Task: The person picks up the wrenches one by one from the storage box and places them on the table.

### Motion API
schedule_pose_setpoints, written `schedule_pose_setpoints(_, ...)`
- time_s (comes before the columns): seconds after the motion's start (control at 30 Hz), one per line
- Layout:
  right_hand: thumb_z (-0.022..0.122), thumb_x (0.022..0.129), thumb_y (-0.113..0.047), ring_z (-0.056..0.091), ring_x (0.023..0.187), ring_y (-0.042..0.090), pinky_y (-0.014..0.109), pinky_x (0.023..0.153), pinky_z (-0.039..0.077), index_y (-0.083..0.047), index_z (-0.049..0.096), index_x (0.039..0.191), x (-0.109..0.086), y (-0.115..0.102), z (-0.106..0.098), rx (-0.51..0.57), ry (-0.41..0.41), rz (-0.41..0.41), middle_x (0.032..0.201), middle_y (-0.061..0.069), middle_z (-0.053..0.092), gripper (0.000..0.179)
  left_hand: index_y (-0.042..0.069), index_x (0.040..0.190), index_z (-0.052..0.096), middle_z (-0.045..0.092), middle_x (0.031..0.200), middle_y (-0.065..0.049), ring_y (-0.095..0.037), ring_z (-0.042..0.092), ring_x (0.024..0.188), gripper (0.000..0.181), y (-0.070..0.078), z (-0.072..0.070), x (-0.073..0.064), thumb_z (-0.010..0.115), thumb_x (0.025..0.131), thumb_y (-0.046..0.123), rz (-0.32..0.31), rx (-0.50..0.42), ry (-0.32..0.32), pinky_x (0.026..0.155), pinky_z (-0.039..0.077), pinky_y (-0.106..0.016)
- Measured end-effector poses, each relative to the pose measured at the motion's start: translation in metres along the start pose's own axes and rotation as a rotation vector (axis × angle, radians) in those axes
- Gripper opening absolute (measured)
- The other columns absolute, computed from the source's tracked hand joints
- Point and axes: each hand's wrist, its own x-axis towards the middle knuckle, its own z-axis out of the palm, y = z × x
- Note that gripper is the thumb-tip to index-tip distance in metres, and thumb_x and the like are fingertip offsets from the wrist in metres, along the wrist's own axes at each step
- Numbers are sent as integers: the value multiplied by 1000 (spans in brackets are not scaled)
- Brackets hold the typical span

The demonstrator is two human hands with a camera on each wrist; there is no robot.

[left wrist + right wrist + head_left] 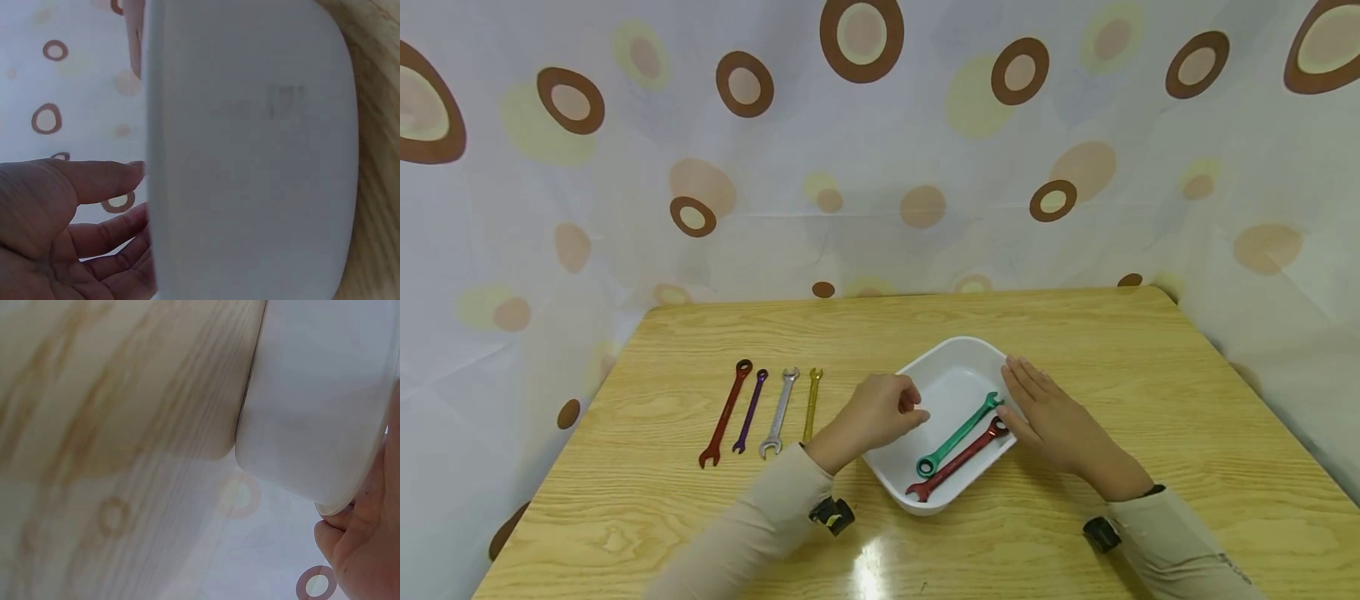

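Seemingly to steady it, the right hand [1054, 421] lay with straight fingers against the white tray's [958, 350] rim beside the green wrench [958, 435], while the left hand's [880, 414] loosely curled, empty fingers hovered over the opposite rim

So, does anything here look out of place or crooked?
Only mildly: the white dish sits turned at an angle to the table edge, while the four wrenches on its left lie in a neat row. Nothing looks spilled or damaged.

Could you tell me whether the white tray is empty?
No: the white tray holds a green wrench and a red wrench.
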Motion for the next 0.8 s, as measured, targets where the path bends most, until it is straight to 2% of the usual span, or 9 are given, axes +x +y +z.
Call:
schedule_pose_setpoints(0.13, 43, 102, -34, 19, 143, 39, 53, 112, 21, 8, 28, 146, 0, 0, 0, -7, 1, 2, 154, 24, 22, 62, 2, 91, 67, 60, 76, 0, -8, 51, 67, 22, 5, 20, 4, 73, 85, 22, 27, 43, -38, 60, 43, -20)
schedule_pose_setpoints(0.3, 43, 102, -34, 20, 142, 39, 53, 112, 22, 8, 28, 146, 0, 0, 0, -8, 4, 4, 154, 23, 23, 62, 5, 92, 67, 56, 73, 4, -6, 49, 64, 20, 8, 38, 9, 73, 85, 23, 4, 59, -90, 58, 41, -18)
schedule_pose_setpoints(0.5, 42, 102, -34, 19, 143, 39, 53, 112, 21, 8, 27, 146, 1, 1, 0, -2, 6, 5, 154, 24, 22, 63, 5, 88, 67, 54, 68, 5, -6, 49, 59, 19, 10, 51, 14, 73, 84, 23, -28, 81, -125, 53, 40, -18)
schedule_pose_setpoints(0.8, 43, 102, -34, 21, 142, 39, 52, 112, 22, 8, 29, 145, 0, -1, 1, -6, 23, -1, 153, 24, 24, 62, 7, 81, 66, 56, 68, 5, -6, 49, 60, 16, 6, 64, 19, 73, 83, 21, 17, 127, -112, 53, 40, -18)
